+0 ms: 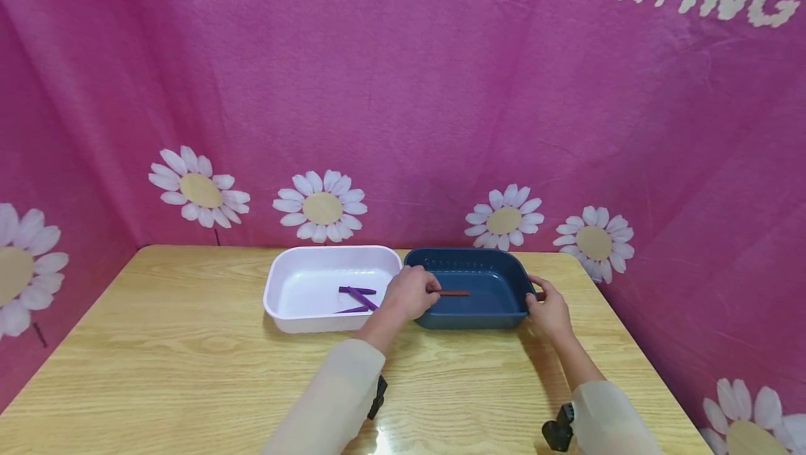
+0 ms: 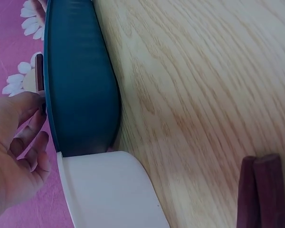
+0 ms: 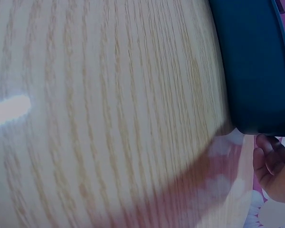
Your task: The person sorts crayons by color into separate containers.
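My left hand [image 1: 411, 293] pinches a slim reddish-brown stick [image 1: 455, 293] between thumb and fingertips, over the near left part of the dark blue tray [image 1: 467, 322]. In the left wrist view the stick [image 2: 39, 71] rises beyond the tray's rim, its lower end covered by fingertips. At the tray's right end, my right hand [image 1: 550, 311] grips the rim, thumb outside and fingers curled. A small brown patch shows between that thumb and fingers; I cannot tell what it is. Several purple sticks [image 1: 357, 291] lie in the white tray [image 1: 308, 324], partly behind my left hand.
Both trays stand side by side on the wooden table [image 1: 189, 343], near its back edge. Two dark maroon sticks [image 2: 262, 190] lie together on the wood in the left wrist view. A pink cloth [image 1: 403, 91] with daisies hangs behind and at both sides.
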The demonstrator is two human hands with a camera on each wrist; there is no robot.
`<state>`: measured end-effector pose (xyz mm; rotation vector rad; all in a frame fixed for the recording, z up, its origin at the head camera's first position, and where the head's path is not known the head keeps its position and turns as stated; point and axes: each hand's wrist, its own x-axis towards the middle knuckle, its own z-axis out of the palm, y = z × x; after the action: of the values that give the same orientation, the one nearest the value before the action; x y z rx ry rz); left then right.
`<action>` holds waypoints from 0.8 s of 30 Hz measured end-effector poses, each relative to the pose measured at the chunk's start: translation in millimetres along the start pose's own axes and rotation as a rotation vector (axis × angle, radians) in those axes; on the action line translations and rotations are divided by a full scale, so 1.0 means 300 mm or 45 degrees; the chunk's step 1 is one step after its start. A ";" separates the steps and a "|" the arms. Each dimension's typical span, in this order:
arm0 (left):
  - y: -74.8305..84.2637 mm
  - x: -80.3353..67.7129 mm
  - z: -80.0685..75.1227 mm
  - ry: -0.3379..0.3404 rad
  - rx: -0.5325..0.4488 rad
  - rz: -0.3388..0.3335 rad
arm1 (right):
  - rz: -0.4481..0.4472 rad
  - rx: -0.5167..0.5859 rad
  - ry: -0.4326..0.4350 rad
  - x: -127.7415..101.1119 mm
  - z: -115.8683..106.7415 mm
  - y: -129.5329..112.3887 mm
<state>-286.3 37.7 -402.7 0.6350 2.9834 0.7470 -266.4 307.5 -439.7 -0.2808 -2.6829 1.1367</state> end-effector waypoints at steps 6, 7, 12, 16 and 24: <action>0.005 0.000 0.006 -0.011 0.080 0.021 | -0.005 0.006 0.010 0.002 0.006 0.000; 0.004 0.000 0.008 -0.012 0.085 0.024 | -0.006 0.007 0.010 0.002 0.006 0.001; -0.006 0.002 0.015 -0.012 0.077 0.024 | -0.003 0.003 0.003 0.000 0.006 0.001; -0.012 0.004 0.011 -0.006 0.044 0.021 | 0.004 0.000 0.002 -0.001 0.002 -0.002; -0.016 0.004 -0.008 -0.021 -0.023 0.036 | 0.005 0.007 -0.002 -0.001 -0.003 0.001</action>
<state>-289.5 33.3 -402.6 0.6806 2.9554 0.7662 -265.8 308.1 -439.4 -0.2845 -2.6812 1.1453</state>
